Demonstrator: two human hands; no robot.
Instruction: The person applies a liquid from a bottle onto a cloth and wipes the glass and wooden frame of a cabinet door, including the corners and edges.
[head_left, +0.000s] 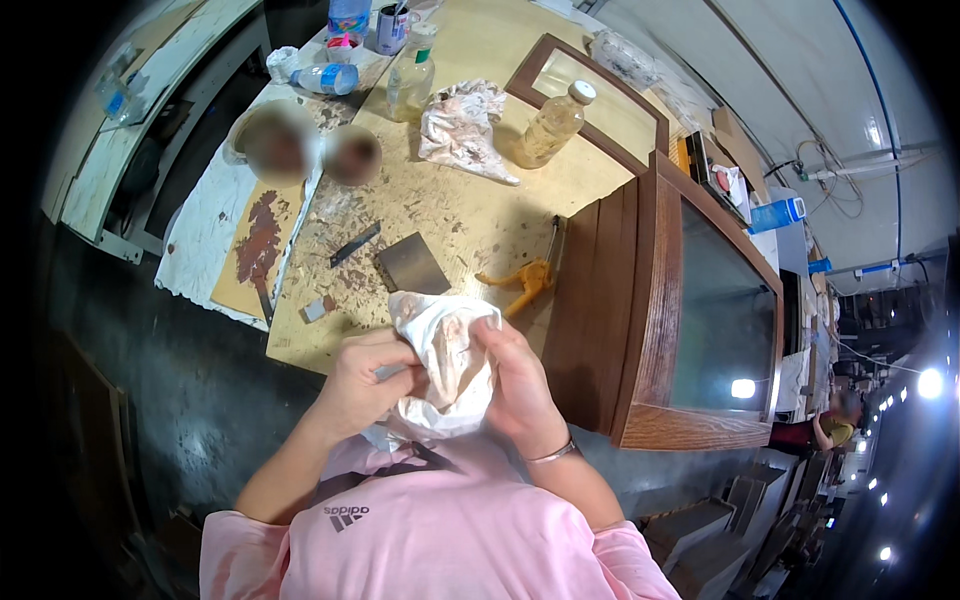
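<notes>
Left hand (370,382): fingers curled, gripping the near-left side of a white, brown-stained cloth (450,365). Right hand (520,385): pinching the same cloth's right edge, thumb on top. Cloth bunched between both hands, above the worktable's (310,345) near edge. Just beyond the hands: flat dark square plate (414,265). Ahead of right hand: orange clamp (522,285). Right of it: brown glazed cabinet (635,330).
</notes>
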